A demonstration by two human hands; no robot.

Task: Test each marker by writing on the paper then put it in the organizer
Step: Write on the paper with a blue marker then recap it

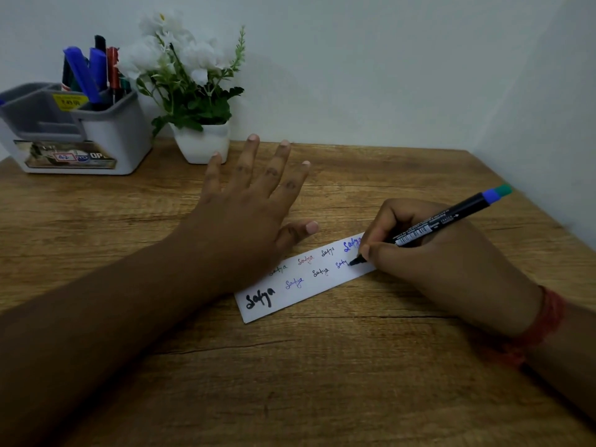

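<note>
- Progress: paper strip (303, 279) on the desk (322, 366) already carries several test words in black, blue, red and green; organizer (74, 130) at back left already holds several markers (93, 72). Looks late in the task.
- Current marker (435, 225) mid-test, tip on the strip's right end, word only partly written.
- Left to do: finish word, drop this marker in the organizer. No other loose markers in view.
- Right hand (435, 262): fingers clenched round marker barrel, writing grip.
- Left hand (245, 208): fingers released, spread flat, heel seems to pin the strip's left part.
- Marker axis: diagonal, tip lower-left toward the paper, blue-green rear end upper-right, tilted.
- Strip long axis: lower-left to upper-right.
</note>
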